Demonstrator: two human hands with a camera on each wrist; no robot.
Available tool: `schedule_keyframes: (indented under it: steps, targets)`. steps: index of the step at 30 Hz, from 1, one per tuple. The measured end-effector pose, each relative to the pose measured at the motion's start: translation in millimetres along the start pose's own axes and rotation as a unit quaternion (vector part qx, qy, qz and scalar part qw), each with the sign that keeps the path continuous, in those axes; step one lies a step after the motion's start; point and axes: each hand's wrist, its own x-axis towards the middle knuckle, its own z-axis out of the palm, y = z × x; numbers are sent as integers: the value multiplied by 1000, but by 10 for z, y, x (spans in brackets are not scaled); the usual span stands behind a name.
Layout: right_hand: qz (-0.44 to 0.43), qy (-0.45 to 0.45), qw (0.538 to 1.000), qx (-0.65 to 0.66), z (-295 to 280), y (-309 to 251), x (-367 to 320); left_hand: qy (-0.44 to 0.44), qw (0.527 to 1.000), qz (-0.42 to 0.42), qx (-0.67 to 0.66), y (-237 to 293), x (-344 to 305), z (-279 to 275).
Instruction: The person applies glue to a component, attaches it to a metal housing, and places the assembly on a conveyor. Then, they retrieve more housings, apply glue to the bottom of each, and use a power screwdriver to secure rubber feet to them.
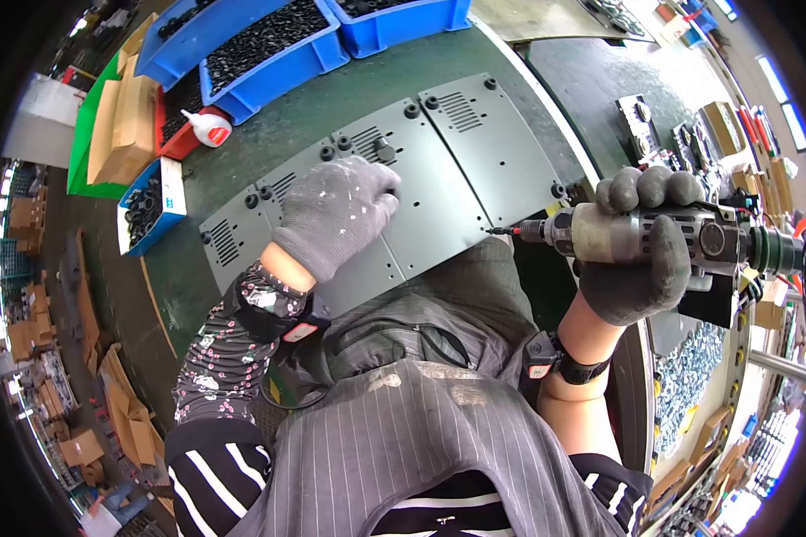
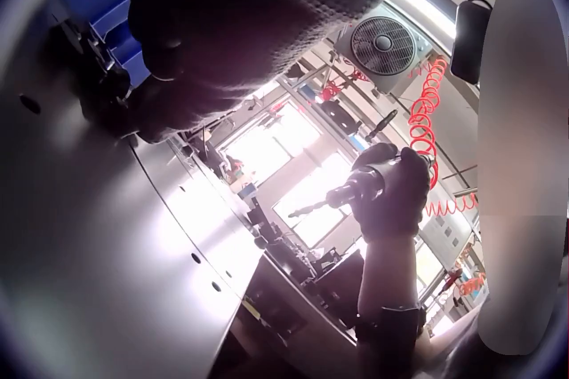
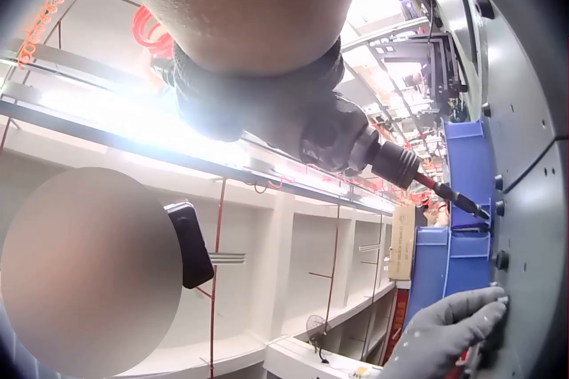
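Note:
My gloved right hand (image 1: 640,268) grips an electric screwdriver (image 1: 600,234), held level. Its thin bit (image 1: 497,231) points left over the near edge of the grey metal panels (image 1: 439,192), which lie side by side. Over the middle panels, my gloved left hand (image 1: 336,215) has its fingers curled. In the right wrist view, the left thumb and forefinger tips (image 3: 498,297) come together close to the panel; I cannot tell whether they hold something small. A black round foot (image 1: 383,149) stands just beyond that hand. More black feet (image 1: 411,111) sit along the panels' far edges.
Blue bins (image 1: 273,67) of small black parts line the back of the green table (image 1: 331,94). A white squeeze bottle (image 1: 209,128) and a small box of black parts (image 1: 152,204) stand at left. Metal assemblies (image 1: 640,125) lie on the right-hand bench.

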Motion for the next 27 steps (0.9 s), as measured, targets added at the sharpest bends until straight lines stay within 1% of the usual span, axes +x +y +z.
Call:
schedule_keyframes:
  steps: [1, 3, 4, 6, 7, 10, 12, 14, 16, 18, 20, 22, 24, 25, 26, 27]
  targets:
    - [-3, -6, 1000, -2, -40, -28, 23, -1, 1000, 5, -5, 60, 22, 25]
    - [3, 2, 1000, -14, -63, -69, 58, -34, 992, 74, -96, 239, 59, 96]
    - [9, 9, 1000, -20, -68, -82, 74, -34, 992, 75, -99, 324, 82, 143]
    - [8, 9, 999, -39, -73, -82, 91, -30, 983, 121, -134, 489, 137, 264]
    - [10, 19, 998, -51, -77, -71, 97, -39, 982, 125, -134, 515, 195, 389]
    - [19, 45, 996, -73, -87, -31, 116, -43, 976, 122, -176, 591, 299, 549]
    - [37, -17, 996, -79, -137, 18, 123, -58, 977, 111, -175, 636, 330, 561]
    - [31, -4, 994, -100, -75, 57, 132, -41, 978, 109, -174, 646, 331, 601]
    - [47, -17, 988, -147, -57, 100, 156, -27, 977, 111, -181, 646, 323, 631]
    - [49, -28, 987, -151, -21, 151, 178, -11, 976, 111, -188, 652, 317, 629]
    - [84, -63, 979, -176, 6, 194, 188, -47, 980, 76, -178, 686, 322, 571]
    - [96, -56, 979, -171, 91, 208, 188, -38, 982, 77, -167, 689, 320, 563]
    - [133, -75, 968, -198, 119, 220, 197, -31, 984, 78, -156, 693, 315, 542]
    - [146, -80, 948, -273, 104, 236, 224, -40, 985, 72, -153, 699, 316, 521]
    - [68, -138, 922, -355, 73, 293, 255, -48, 985, 67, -149, 698, 322, 511]
    - [74, -141, 925, -345, 59, 324, 290, -47, 985, 65, -150, 688, 326, 523]
